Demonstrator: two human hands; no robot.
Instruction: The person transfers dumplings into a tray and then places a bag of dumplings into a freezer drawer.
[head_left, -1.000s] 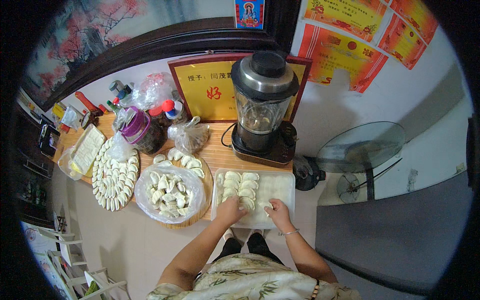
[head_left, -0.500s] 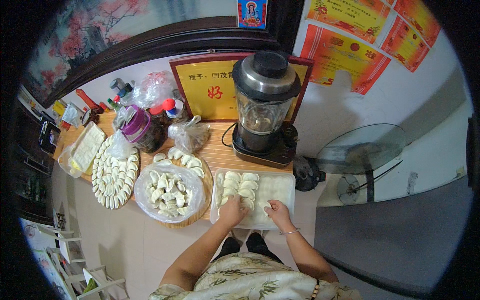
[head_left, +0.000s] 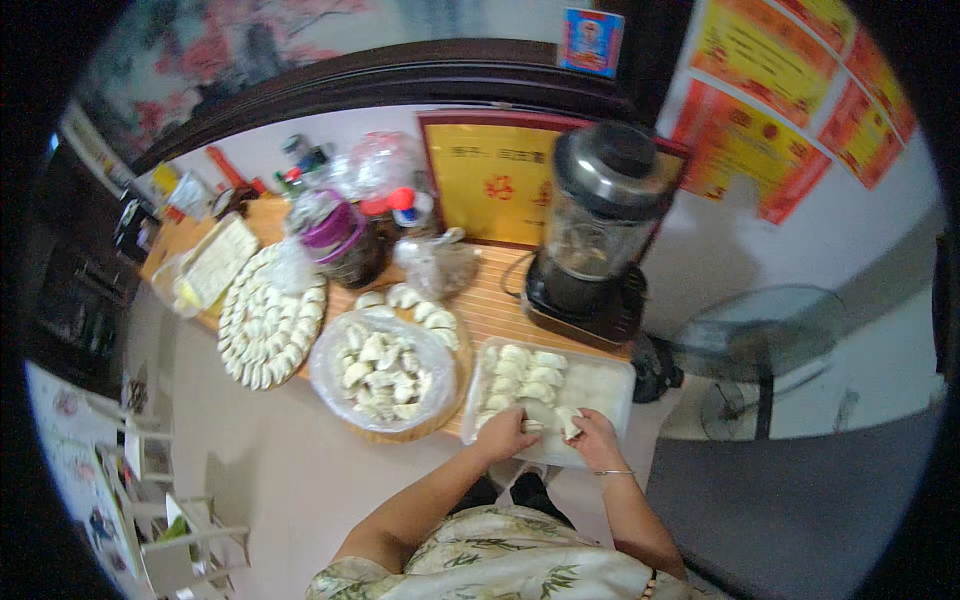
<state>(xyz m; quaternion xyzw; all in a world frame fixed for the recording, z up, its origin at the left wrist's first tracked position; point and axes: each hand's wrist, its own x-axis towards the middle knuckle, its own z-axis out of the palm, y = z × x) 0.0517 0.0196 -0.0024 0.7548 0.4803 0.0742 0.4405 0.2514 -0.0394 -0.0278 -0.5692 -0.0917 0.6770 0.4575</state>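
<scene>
Within right hand [head_left: 598,436], one dumpling [head_left: 569,422].

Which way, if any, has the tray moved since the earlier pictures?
No: against the blender, the tray sits as before; the whole view shifted instead.

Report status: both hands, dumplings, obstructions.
Right hand holds dumpling at tray. Left hand beside dumpling rows, grip unclear. Blender behind tray, clear of hands.

You've got two hands [head_left: 503,436] in play, one tray [head_left: 603,388] beneath them, one blender [head_left: 592,232], one framed plaque [head_left: 490,205], and dumplings [head_left: 545,376] by the dozen!
</scene>
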